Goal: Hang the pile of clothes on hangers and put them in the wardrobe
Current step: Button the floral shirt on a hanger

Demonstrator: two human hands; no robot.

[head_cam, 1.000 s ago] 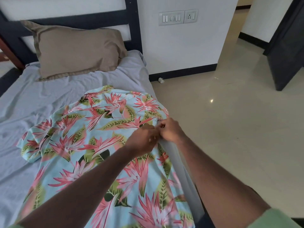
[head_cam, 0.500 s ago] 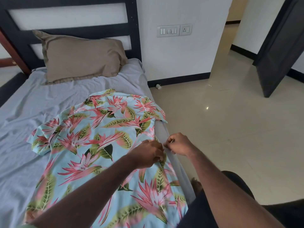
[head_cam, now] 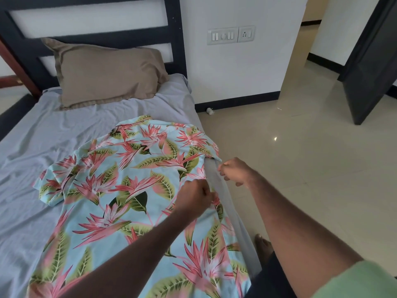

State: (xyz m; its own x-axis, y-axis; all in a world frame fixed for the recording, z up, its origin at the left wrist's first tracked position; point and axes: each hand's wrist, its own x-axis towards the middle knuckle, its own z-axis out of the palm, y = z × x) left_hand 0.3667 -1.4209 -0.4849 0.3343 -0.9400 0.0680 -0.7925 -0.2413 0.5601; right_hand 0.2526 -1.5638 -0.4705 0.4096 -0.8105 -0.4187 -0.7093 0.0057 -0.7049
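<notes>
Pinching the shirt's front edge, my left hand sits curled over the floral shirt, which lies spread flat along the right edge of the bed, collar toward the headboard. The cloth is thin and smooth, pale blue with pink spiky blooms and olive leaves, one short sleeve fanned out toward the middle of the mattress. My fingers and thumb are closed tight on a fold of the placket near the bed's right edge.

My right hand hangs just off that same edge, beside the shirt's other sleeve hem, fingers bent in toward the thumb (whether anything is caught between them I cannot tell). It is near the left hand but not touching it.

The grey sheet under the shirt is soft and rumpled, creased in long ridges. A tan pillow, plump and slightly glossy, leans at the head end against the dark slatted headboard. Right of the bed runs glossy cream floor tile; a switch plate sits on the white wall, and a dark door stands ajar at the far right.
</notes>
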